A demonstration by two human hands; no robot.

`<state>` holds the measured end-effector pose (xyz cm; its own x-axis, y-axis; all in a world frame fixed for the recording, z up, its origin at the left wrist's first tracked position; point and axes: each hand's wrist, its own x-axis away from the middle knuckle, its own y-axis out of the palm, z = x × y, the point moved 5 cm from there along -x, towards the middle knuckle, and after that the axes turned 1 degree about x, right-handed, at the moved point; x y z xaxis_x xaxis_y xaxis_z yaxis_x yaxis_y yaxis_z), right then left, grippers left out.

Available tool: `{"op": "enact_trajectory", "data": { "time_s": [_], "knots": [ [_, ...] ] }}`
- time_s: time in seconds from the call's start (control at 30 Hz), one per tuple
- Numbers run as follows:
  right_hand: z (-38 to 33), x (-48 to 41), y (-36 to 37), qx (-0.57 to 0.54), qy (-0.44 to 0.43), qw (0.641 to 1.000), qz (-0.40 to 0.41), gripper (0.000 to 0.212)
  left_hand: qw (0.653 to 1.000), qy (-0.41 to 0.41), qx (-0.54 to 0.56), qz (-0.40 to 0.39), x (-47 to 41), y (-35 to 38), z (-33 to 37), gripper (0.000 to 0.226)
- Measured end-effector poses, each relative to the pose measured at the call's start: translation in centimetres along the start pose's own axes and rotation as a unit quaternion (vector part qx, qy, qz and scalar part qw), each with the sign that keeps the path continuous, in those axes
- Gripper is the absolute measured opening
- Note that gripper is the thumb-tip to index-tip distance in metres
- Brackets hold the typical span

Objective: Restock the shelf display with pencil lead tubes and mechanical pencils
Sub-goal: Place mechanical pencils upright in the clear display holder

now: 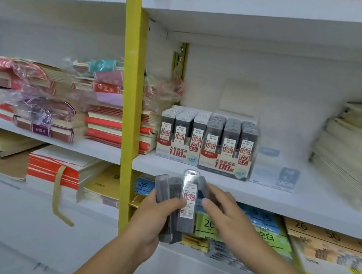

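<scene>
Before the shelf (283,202), left hand (154,217) grips fanned lead tubes (188,200); right hand (227,214) seemingly pinches one.

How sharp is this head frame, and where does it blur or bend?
Head view: even light, no strong glare or hard shadows; the display boxes and the label on the held tubes read clearly; the paper stacks at the right edge smear; the yellow upright leans from wide-angle distortion.

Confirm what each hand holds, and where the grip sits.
Left hand grips a fan of lead tubes around their middle, thumb across the front. Right hand is at the upper end of the rightmost tube; whether it pinches it cannot be told.
</scene>
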<state>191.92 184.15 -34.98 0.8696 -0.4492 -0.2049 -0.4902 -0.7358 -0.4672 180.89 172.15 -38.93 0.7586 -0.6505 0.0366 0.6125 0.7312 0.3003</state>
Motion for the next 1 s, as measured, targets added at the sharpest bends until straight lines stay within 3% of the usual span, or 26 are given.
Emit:
{"op": "enact_trajectory", "data": {
  "time_s": [0.57,0.73,0.9,1.0],
  "knots": [
    [-1.0,-0.2,-2.0,-0.096,0.007,0.992,0.081,0.019,0.998,0.038,0.052,-0.001,-0.2,1.0,2.0,0.029],
    [-4.0,-0.2,-5.3,-0.089,-0.075,0.982,0.146,0.050,0.997,0.046,0.060,-0.023,-0.8,1.6,2.8,0.025],
    [-9.7,-1.7,-12.8,0.055,-0.204,0.938,0.275,0.031,0.995,0.067,0.058,-0.038,-2.1,2.7,3.9,0.023],
    [-10.9,-3.7,-15.0,0.135,-0.214,0.925,0.282,0.026,0.994,0.073,0.066,-0.042,-2.7,3.2,4.1,0.024]
  ]
}}
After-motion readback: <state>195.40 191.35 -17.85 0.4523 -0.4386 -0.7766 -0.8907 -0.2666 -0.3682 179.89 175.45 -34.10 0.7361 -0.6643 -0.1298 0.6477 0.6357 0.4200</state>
